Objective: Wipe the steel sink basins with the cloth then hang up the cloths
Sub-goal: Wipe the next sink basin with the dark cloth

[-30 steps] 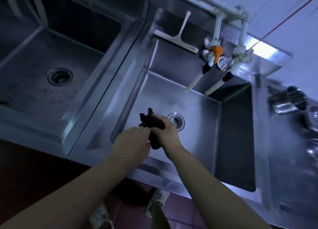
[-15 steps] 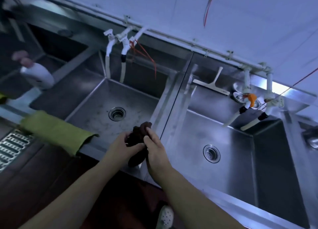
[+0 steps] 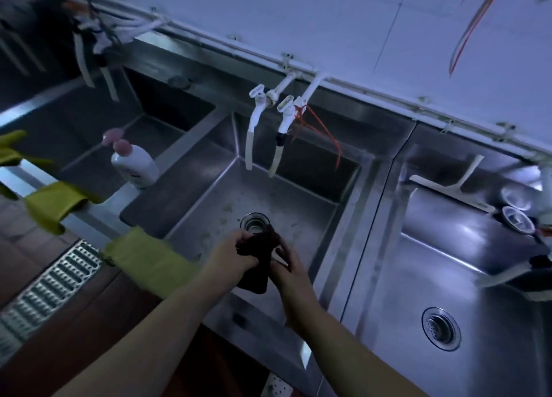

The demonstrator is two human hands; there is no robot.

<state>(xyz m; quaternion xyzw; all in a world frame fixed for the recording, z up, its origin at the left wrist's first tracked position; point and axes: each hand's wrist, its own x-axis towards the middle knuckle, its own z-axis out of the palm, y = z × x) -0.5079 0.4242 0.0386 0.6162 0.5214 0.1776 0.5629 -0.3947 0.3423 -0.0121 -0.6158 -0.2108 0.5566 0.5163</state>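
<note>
Cloth: a dark cloth (image 3: 258,258) is bunched between both hands, held above the front part of the middle basin (image 3: 301,214), its lower end hanging down towards the front rim.
Left hand: the left hand (image 3: 230,258) grips the upper left of the cloth — fingers curled round the fabric.
Right hand: the right hand (image 3: 291,266) holds the cloth's right side, thumb and fingers curled against it; how tightly it closes I cannot tell.
Middle basin: steel, with a round drain (image 3: 254,222) just behind the cloth and pale marks scattered on its floor; two white taps (image 3: 268,119) hang over its back wall.
Right basin: the right basin (image 3: 478,292) has its own drain (image 3: 441,328); a white squeegee (image 3: 454,190) lies on its back ledge.
Left side: a white pump bottle (image 3: 134,162) with a pink top stands on the divider left of the middle basin.
Front rim: yellow-green cloths (image 3: 149,262) are draped over the front edge — one touches the left forearm.
</note>
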